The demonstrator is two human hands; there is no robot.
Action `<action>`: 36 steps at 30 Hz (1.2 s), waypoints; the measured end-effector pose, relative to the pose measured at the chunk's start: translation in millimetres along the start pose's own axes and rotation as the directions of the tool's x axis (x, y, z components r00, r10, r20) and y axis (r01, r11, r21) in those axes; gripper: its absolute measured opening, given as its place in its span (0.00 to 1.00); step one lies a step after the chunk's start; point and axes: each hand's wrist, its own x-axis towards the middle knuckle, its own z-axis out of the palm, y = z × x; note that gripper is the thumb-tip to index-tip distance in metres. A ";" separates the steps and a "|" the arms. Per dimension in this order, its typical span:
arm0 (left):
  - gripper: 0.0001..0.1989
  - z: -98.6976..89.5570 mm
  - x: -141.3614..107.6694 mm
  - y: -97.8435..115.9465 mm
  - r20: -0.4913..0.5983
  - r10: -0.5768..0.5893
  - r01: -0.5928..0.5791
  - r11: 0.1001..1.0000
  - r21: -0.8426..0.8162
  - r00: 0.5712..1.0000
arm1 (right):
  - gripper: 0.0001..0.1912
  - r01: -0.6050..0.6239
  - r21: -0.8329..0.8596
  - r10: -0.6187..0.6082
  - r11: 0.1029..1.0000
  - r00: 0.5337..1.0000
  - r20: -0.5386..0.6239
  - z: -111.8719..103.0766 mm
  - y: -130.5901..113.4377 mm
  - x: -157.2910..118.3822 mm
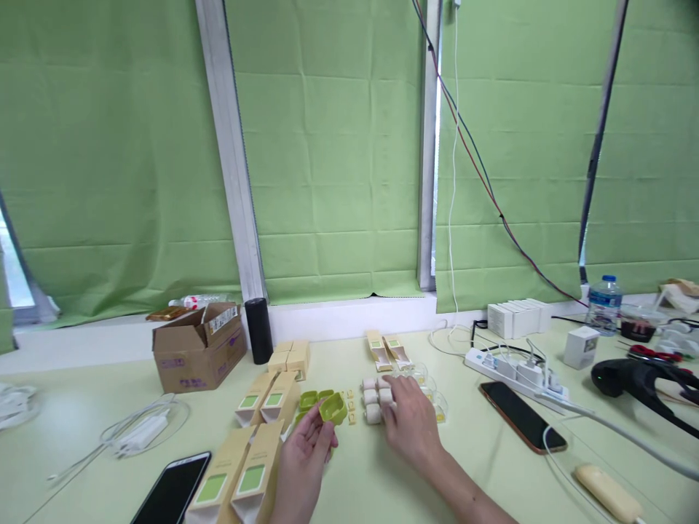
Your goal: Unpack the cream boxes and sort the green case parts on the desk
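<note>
Pinching green cup [333,409]: left grip [309,442]. Right grip [411,415] over white pieces [373,414], clasp cannot tell.

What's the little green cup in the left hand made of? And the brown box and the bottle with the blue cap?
Green cup, held in the left hand: probably plastic, slightly shiny, with thin, smooth walls.
Brown box: looks like cardboard, dull, with stiff folded flaps.
Bottle: most likely clear plastic, glossy, since it's see-through.
</note>
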 end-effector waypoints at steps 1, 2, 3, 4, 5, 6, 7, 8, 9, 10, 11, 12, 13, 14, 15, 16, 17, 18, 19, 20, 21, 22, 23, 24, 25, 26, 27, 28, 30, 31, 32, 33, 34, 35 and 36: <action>0.39 -0.2 0.2 0.0 0.009 -0.009 0.009 1.000 0.003 1.000 | 0.24 -0.111 -0.022 0.111 0.994 0.994 0.010 -4.4 2.7 3.0; 0.39 -0.1 0.1 0.1 0.016 -0.020 0.020 1.000 0.007 1.000 | 0.22 -0.152 -0.039 0.153 0.988 0.988 0.022 -8.0 5.2 5.1; 0.39 0.0 -0.1 0.2 0.021 -0.033 0.032 0.999 0.011 0.999 | 0.20 -0.175 -0.052 0.177 0.983 0.984 0.033 -10.8 7.1 6.2; 0.39 0.3 -0.4 0.4 0.022 -0.039 0.039 0.999 0.014 0.999 | 0.20 -0.181 -0.062 0.184 0.982 0.982 0.041 -12.8 8.0 6.0; 0.39 0.7 -0.9 0.7 0.023 -0.044 0.043 0.999 0.015 0.999 | 0.20 -0.160 -0.062 0.163 0.985 0.986 0.047 -14.3 7.4 4.5; 0.39 1.2 -1.5 1.3 0.027 -0.047 0.047 0.999 0.015 0.999 | 0.21 -0.127 -0.053 0.130 0.990 0.990 0.050 -15.3 5.3 2.1; 0.40 1.9 -2.1 2.1 0.032 -0.049 0.049 0.999 0.013 0.998 | 0.22 -0.084 -0.037 0.086 0.996 0.995 0.054 -16.3 1.7 -1.0; 0.40 2.6 -2.9 3.3 0.037 -0.050 0.049 0.999 0.012 0.998 | 0.23 -0.025 -0.009 0.026 1.000 0.998 0.061 -17.2 -3.2 -4.4; 0.39 3.4 -3.9 4.9 0.041 -0.048 0.048 0.999 0.014 0.998 | 0.23 0.033 0.024 -0.035 0.999 0.997 0.070 -18.3 -8.8 -8.0; 0.38 4.2 -5.0 6.6 0.043 -0.044 0.044 0.999 0.018 0.998 | 0.22 0.084 0.057 -0.089 0.995 0.993 0.082 -19.4 -14.6 -11.5; 0.37 5.0 -6.2 8.4 0.054 -0.041 0.040 0.999 0.026 0.998 | 0.20 0.128 0.088 -0.136 0.988 0.986 0.096 -20.5 -20.2 -14.9; 0.35 5.7 -7.4 9.9 0.070 -0.036 0.034 0.999 0.037 0.997 | 0.20 0.162 0.116 -0.174 0.980 0.979 0.103 -21.2 -25.1 -18.0; 0.32 6.3 -8.5 11.1 0.093 -0.034 0.029 0.998 0.050 0.995 | 0.20 0.190 0.148 -0.206 0.971 0.973 0.101 -21.4 -28.9 -21.0; 0.31 6.7 -9.5 11.7 0.122 -0.036 0.029 0.998 0.062 0.992 | 0.21 0.212 0.181 -0.231 0.960 0.969 0.089 -20.9 -31.6 -23.8; 0.29 7.0 -10.3 11.6 0.150 -0.043 0.033 0.997 0.071 0.988 | 0.23 0.227 0.220 -0.247 0.949 0.967 0.068 -19.6 -33.2 -26.5; 0.29 7.1 -10.8 10.9 0.174 -0.053 0.040 0.996 0.079 0.983 | 0.25 0.238 0.264 -0.257 0.935 0.965 0.041 -17.5 -33.7 -29.2; 0.28 7.2 -11.2 9.9 0.190 -0.061 0.046 0.995 0.084 0.980 | 0.26 0.241 0.309 -0.258 0.920 0.966 0.015 -14.8 -33.5 -31.9; 0.28 7.3 -11.5 8.6 0.195 -0.064 0.049 0.995 0.083 0.979 | 0.25 0.241 0.351 -0.254 0.905 0.967 -0.009 -11.7 -32.7 -34.5; 0.28 7.4 -11.8 7.5 0.193 -0.058 0.044 0.996 0.076 0.979 | 0.25 0.243 0.389 -0.251 0.889 0.967 -0.031 -8.4 -31.7 -37.2; 0.28 7.5 -12.2 6.7 0.186 -0.041 0.030 0.998 0.062 0.982 | 0.24 0.253 0.419 -0.256 0.872 0.965 -0.051 -5.1 -30.6 -39.7; 0.29 7.7 -12.9 6.2 0.176 -0.019 0.011 0.999 0.042 0.984 | 0.25 0.272 0.440 -0.267 0.856 0.961 -0.073 -2.1 -29.7 -42.2; 0.31 7.9 -13.8 6.2 0.169 0.004 -0.007 1.000 0.021 0.986 | 0.26 0.295 0.452 -0.282 0.842 0.954 -0.099 0.6 -28.8 -44.5; 0.33 8.0 -14.8 6.3 0.167 0.020 -0.020 1.000 0.001 0.986 | 0.28 0.322 0.458 -0.297 0.829 0.946 -0.127 2.9 -28.2 -46.6; 0.34 8.0 -15.8 6.3 0.173 0.029 -0.027 1.000 -0.012 0.985 | 0.30 0.344 0.460 -0.307 0.818 0.939 -0.156 4.8 -27.7 -48.5; 0.34 7.8 -16.8 6.2 0.182 0.033 -0.030 0.999 -0.016 0.983 | 0.32 0.357 0.460 -0.308 0.813 0.934 -0.181 6.2 -27.4 -50.0; 0.33 7.4 -17.7 5.6 0.190 0.034 -0.032 0.999 -0.010 0.981 | 0.33 0.361 0.461 -0.298 0.811 0.932 -0.205 7.3 -27.2 -51.2; 0.32 6.8 -18.3 4.7 0.194 0.037 -0.038 0.999 0.005 0.980 | 0.34 0.362 0.462 -0.289 0.810 0.931 -0.223 8.0 -27.1 -52.0; 0.32 6.2 -18.7 3.5 0.196 0.043 -0.048 0.999 0.022 0.980 | 0.34 0.366 0.464 -0.285 0.806 0.929 -0.238 8.4 -27.1 -52.4; 0.31 5.3 -19.0 0.9 0.189 0.059 -0.070 0.996 0.052 0.980 | 0.34 0.382 0.470 -0.287 0.796 0.921 -0.262 8.4 -27.2 -52.6; 0.32 5.1 -19.0 -0.1 0.185 0.063 -0.076 0.995 0.063 0.981 | 0.34 0.391 0.471 -0.294 0.791 0.918 -0.267 8.2 -27.2 -52.5; 0.32 5.3 -19.1 -0.6 0.183 0.065 -0.078 0.995 0.068 0.981 | 0.34 0.398 0.469 -0.301 0.789 0.915 -0.270 8.1 -27.3 -52.5; 0.32 5.7 -19.2 -0.5 0.183 0.065 -0.078 0.995 0.066 0.981 | 0.34 0.407 0.462 -0.310 0.788 0.911 -0.273 8.1 -27.2 -52.6; 0.33 6.5 -19.6 0.1 0.186 0.063 -0.076 0.995 0.062 0.980 | 0.34 0.415 0.452 -0.319 0.789 0.907 -0.276 8.2 -27.2 -52.9; 0.33 7.4 -20.1 1.1 0.196 0.061 -0.073 0.996 0.054 0.979 | 0.35 0.427 0.440 -0.333 0.790 0.901 -0.278 8.5 -27.1 -53.3; 0.33 8.4 -20.8 2.4 0.212 0.058 -0.069 0.997 0.045 0.976 | 0.35 0.440 0.429 -0.346 0.789 0.895 -0.282 8.8 -27.1 -53.7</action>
